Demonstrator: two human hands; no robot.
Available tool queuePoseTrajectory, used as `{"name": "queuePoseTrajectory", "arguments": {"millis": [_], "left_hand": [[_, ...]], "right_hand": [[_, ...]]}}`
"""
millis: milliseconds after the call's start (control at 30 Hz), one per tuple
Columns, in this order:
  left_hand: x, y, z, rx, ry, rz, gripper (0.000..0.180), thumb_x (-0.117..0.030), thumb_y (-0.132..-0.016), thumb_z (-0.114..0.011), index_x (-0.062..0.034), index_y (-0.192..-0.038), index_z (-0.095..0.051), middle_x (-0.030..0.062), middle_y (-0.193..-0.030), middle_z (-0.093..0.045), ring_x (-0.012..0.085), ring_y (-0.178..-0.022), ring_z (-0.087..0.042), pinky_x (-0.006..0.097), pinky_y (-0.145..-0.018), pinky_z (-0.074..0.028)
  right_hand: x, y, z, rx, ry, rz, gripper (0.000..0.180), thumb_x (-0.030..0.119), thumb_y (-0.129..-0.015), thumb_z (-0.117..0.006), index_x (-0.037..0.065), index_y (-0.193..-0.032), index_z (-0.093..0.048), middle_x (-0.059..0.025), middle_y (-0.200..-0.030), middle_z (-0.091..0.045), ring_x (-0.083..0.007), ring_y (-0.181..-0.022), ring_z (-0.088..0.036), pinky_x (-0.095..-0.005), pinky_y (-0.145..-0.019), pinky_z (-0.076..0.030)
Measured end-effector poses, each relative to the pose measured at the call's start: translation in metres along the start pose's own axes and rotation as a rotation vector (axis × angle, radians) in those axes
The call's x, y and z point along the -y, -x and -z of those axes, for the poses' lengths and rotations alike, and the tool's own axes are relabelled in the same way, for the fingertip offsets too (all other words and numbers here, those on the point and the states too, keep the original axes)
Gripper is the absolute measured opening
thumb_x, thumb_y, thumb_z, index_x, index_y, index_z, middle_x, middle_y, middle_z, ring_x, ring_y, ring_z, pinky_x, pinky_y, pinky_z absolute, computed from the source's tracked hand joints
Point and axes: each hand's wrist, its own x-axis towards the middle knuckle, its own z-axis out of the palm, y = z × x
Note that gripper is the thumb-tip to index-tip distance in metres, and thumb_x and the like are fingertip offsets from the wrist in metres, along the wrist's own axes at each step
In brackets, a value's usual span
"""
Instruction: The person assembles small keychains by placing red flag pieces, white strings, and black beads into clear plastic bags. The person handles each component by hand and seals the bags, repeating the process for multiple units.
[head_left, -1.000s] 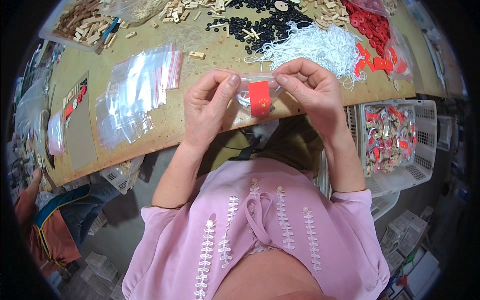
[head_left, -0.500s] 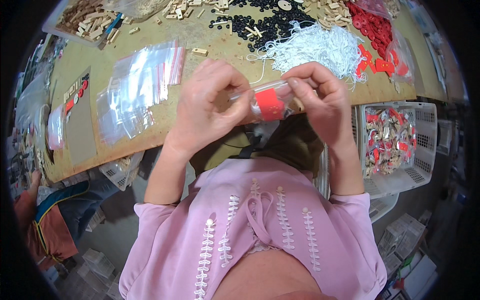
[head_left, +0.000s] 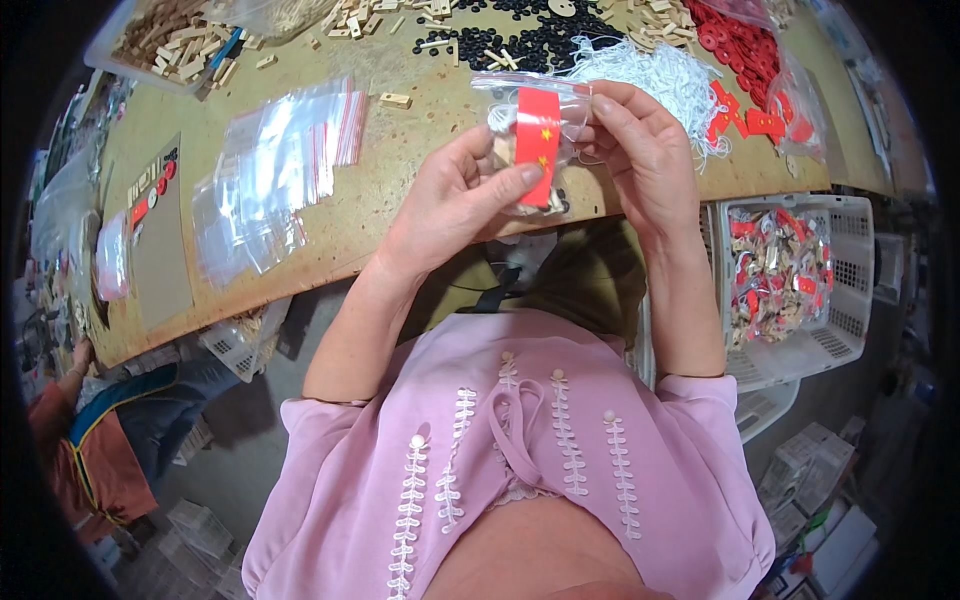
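A clear zip bag (head_left: 508,95) is held upright between my two hands over the table's near edge. In it show a red piece with yellow stars (head_left: 538,140), white string and small wooden parts. My left hand (head_left: 465,190) grips the bag's lower left side, its thumb pressed on the red piece. At the bag's upper right corner, by the zip strip, my right hand (head_left: 640,135) pinches the plastic. Fingertips behind the bag are partly hidden.
Flat zip bags (head_left: 290,160) lie left on the table (head_left: 350,220). Black rings (head_left: 500,40), white string (head_left: 650,85) and red discs (head_left: 735,45) are heaped at the back. A white crate (head_left: 845,290) with filled bags stands right. Another person's arm (head_left: 75,370) is far left.
The bag has come upright and farther from me, showing its contents and zip strip. My left hand has moved right and down onto its side; my right hand has risen to its top corner.
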Motion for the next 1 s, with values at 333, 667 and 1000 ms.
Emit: {"name": "queuePoseTrajectory", "arguments": {"millis": [333, 667, 1000], "left_hand": [[0.021, -0.005, -0.007, -0.111, -0.529, -0.289, 0.058, -0.005, -0.093, -0.068, -0.0036, -0.147, -0.046, 0.0052, -0.103, -0.07, 0.006, -0.084, -0.061, 0.024, -0.072, -0.051], [0.035, -0.006, -0.015, -0.089, -0.576, -0.209, 0.08, -0.012, -0.089, -0.079, -0.0076, -0.157, -0.036, 0.009, -0.093, -0.073, 0.0101, -0.077, -0.066, 0.027, -0.072, -0.054], [0.034, 0.001, -0.024, -0.016, -0.703, -0.301, 0.064, -0.005, -0.087, -0.077, -0.0065, -0.146, -0.052, 0.0064, -0.082, -0.07, 0.0118, -0.071, -0.068, 0.027, -0.069, -0.056]], "right_hand": [[-0.019, 0.043, -0.011, 0.143, -0.053, -0.158, 0.041, 0.019, -0.102, -0.068, -0.002, -0.135, -0.058, -0.006, -0.116, -0.07, -0.0097, -0.097, -0.066, -0.0241, -0.083, -0.055], [-0.025, 0.056, 0.004, 0.07, -0.216, -0.165, 0.037, 0.019, -0.104, -0.065, -0.001, -0.134, -0.057, -0.0047, -0.114, -0.069, -0.0086, -0.095, -0.065, -0.025, -0.082, -0.055], [-0.017, 0.074, 0.031, 0.069, -0.096, -0.06, 0.044, 0.011, -0.104, -0.063, -0.003, -0.144, -0.052, -0.0076, -0.118, -0.069, -0.0132, -0.102, -0.067, -0.0267, -0.089, -0.055]]}}
